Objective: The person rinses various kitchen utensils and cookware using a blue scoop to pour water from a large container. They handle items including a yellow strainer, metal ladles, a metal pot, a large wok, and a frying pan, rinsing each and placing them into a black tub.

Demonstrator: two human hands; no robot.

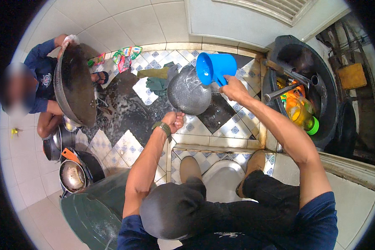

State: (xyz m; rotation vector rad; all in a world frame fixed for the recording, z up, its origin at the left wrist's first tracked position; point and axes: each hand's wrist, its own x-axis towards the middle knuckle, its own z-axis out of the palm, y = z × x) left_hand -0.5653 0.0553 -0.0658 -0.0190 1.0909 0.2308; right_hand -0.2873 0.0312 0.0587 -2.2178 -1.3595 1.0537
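Observation:
My right hand (234, 88) grips the handle of a blue plastic dipper (220, 67), tilted over a dimpled metal pan or wok (190, 93). The wet pan shows its rounded surface, and water seems to run over it. At its near rim is my left hand (174, 122), fingers curled; the pan's edge appears held there, with a watch on that wrist. Dark green gloves (157, 85) and an olive cloth-like item (153, 73) lie on the floor left of the pan. Whatever is inside the dipper is mostly hidden.
At the left, another person holds a large wok (78, 84) upright. Stacked pots and pans (72, 176) stand below. A big green water container (90, 215) is at lower left, a black tub (328, 93) with bottles at right. A tiled ledge (212, 141) crosses before my feet; suds wet the floor.

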